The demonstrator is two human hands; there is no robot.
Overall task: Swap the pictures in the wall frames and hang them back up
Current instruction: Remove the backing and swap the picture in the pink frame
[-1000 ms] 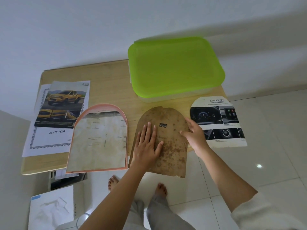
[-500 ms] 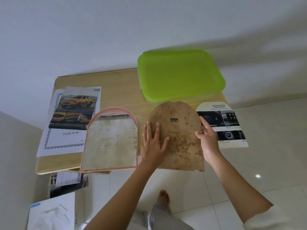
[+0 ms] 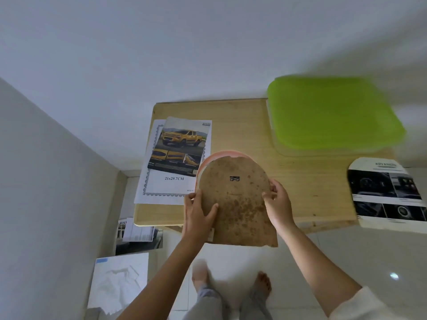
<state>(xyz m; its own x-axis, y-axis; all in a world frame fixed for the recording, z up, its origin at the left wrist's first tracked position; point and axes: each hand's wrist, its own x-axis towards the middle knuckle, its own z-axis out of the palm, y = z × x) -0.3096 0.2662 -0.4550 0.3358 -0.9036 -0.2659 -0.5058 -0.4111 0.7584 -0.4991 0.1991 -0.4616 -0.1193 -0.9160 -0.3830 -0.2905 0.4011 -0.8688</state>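
Both hands, left hand (image 3: pixel 198 215) and right hand (image 3: pixel 276 204), clamp the arched backing board (image 3: pixel 235 204) by its side edges over the pink frame (image 3: pixel 215 155) (mostly hidden). Misaligned, it could jam or slide off the table (image 3: pixel 300 181).

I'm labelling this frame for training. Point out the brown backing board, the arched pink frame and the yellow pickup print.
brown backing board (image 3: pixel 233 199): head view, middle of its stained back.
arched pink frame (image 3: pixel 219 154): head view, top curve showing above the board.
yellow pickup print (image 3: pixel 182 139): head view, on the truck photo.
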